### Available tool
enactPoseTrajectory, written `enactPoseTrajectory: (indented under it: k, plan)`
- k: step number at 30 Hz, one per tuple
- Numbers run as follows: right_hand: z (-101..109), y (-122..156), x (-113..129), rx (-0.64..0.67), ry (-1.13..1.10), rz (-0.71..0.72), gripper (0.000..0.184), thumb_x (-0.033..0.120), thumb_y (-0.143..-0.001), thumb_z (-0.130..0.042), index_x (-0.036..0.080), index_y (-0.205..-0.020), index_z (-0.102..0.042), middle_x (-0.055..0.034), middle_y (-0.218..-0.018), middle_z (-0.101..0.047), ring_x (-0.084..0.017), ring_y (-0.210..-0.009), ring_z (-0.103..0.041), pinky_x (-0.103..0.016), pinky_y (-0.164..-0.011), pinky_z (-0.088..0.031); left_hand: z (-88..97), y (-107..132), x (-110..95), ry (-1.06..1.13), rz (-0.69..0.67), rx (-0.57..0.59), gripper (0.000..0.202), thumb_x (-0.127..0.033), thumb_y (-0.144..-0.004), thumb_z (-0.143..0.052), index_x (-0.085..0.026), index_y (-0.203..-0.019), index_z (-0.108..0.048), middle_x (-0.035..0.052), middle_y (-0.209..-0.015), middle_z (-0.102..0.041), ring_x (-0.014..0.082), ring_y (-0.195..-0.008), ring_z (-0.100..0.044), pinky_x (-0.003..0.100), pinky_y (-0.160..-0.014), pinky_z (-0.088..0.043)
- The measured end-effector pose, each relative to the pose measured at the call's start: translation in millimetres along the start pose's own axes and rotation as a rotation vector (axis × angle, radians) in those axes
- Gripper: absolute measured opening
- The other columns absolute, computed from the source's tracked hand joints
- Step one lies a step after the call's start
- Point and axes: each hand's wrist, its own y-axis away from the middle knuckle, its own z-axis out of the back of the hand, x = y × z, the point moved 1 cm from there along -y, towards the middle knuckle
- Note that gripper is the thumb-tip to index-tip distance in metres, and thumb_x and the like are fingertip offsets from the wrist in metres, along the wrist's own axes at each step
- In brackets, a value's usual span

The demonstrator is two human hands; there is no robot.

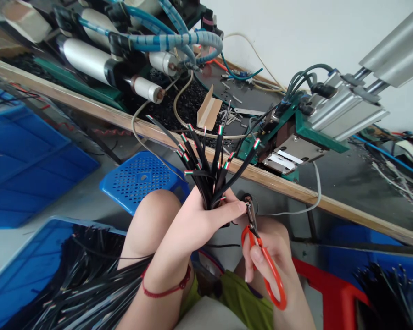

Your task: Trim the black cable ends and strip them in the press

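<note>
My left hand point(206, 220) is closed round a bundle of black cables point(206, 178). Their cut ends fan out upward and show red, white and green cores. In my right hand point(265, 256) is a pair of scissors point(253, 224) with red handles, my fingers through the loops. The scissor blades point up and lie close by my left thumb and fingertips. Whether the blades touch a cable there cannot be made out. The lower part of the bundle is hidden behind my left hand.
A wooden bench edge point(289, 190) crosses in front, bearing a pneumatic press point(292, 137) and silver cylinders point(86, 59). Below stand a blue stool point(141, 176) and a blue bin point(51, 256) full of black cables. A red stool point(333, 284) is at right, beside more cables point(388, 293).
</note>
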Motion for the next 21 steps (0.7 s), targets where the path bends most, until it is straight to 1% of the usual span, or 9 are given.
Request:
enactPoseTrajectory:
  k: [3,6,9,12,14,17,19,21]
  plan:
    - [-1,1,4,0.0,0.021,-0.014,0.077,0.085,-0.106,-0.063,0.023,-0.06,-0.065,-0.0037,-0.055,-0.06,-0.017,-0.057,-0.054,-0.033,-0.06,-0.037,-0.9,-1,1,0.006,-0.007,-0.002,0.023,-0.03,-0.086,-0.084,-0.02,-0.069,-0.072,-0.0051,-0.057,-0.056,0.0093,-0.054,-0.042,0.027,-0.052,-0.03]
    - [1,-1,3,0.009,0.02,0.007,0.077,0.083,-0.107,-0.062,0.023,-0.06,-0.065,-0.0029,-0.053,-0.059,-0.017,-0.055,-0.052,-0.033,-0.059,-0.036,-1.3,-2,1,0.015,-0.018,0.004,0.022,-0.029,-0.086,-0.084,-0.02,-0.069,-0.073,-0.0042,-0.059,-0.059,0.0096,-0.056,-0.044,0.027,-0.054,-0.033]
    - [6,-5,-5,0.08,0.018,0.047,0.076,0.08,-0.11,-0.059,0.023,-0.06,-0.067,-0.004,-0.053,-0.061,-0.016,-0.052,-0.053,-0.032,-0.054,-0.035,-1.2,-2,0,0.013,-0.032,0.002,0.021,-0.026,-0.085,-0.084,-0.019,-0.069,-0.074,-0.0036,-0.06,-0.062,0.0095,-0.057,-0.045,0.027,-0.056,-0.035]
    - [14,-7,-15,0.143,0.036,0.062,0.073,0.076,-0.111,-0.059,0.023,-0.063,-0.071,-0.005,-0.055,-0.065,-0.017,-0.052,-0.056,-0.032,-0.052,-0.039,-1.1,-2,0,0.015,-0.035,-0.002,0.019,-0.025,-0.085,-0.084,-0.019,-0.069,-0.076,-0.0042,-0.059,-0.06,0.0093,-0.057,-0.044,0.027,-0.056,-0.036]
    - [17,-6,-18,0.138,0.042,0.06,0.071,0.074,-0.112,-0.059,0.023,-0.065,-0.072,-0.0051,-0.056,-0.067,-0.017,-0.053,-0.058,-0.032,-0.053,-0.042,-1.2,-2,0,0.014,-0.039,0.001,0.019,-0.025,-0.085,-0.083,-0.019,-0.069,-0.076,-0.0041,-0.059,-0.06,0.0095,-0.057,-0.045,0.026,-0.056,-0.035]
    - [16,-5,-18,0.109,0.052,0.083,0.07,0.071,-0.114,-0.059,0.023,-0.064,-0.069,-0.0046,-0.055,-0.067,-0.018,-0.055,-0.061,-0.031,-0.055,-0.045,-1.5,-2,1,0.006,-0.048,0.012,0.018,-0.024,-0.084,-0.083,-0.019,-0.069,-0.075,-0.0037,-0.06,-0.062,0.0098,-0.058,-0.047,0.026,-0.055,-0.035]
    - [13,-5,-16,0.11,0.062,0.114,0.068,0.067,-0.115,-0.06,0.023,-0.063,-0.067,-0.0039,-0.054,-0.067,-0.017,-0.054,-0.061,-0.031,-0.056,-0.046,-1.3,-2,2,0.008,-0.041,0.012,0.018,-0.024,-0.084,-0.083,-0.019,-0.069,-0.075,-0.0036,-0.061,-0.063,0.0098,-0.058,-0.048,0.026,-0.054,-0.035]
    - [9,-4,-14,0.098,0.054,0.125,0.066,0.064,-0.115,-0.062,0.023,-0.064,-0.066,-0.0026,-0.052,-0.066,-0.016,-0.051,-0.059,-0.029,-0.054,-0.044,-1.0,-2,2,0.008,-0.037,0.013,0.018,-0.024,-0.084,-0.083,-0.019,-0.069,-0.075,-0.0042,-0.059,-0.061,0.0096,-0.057,-0.047,0.026,-0.053,-0.035]
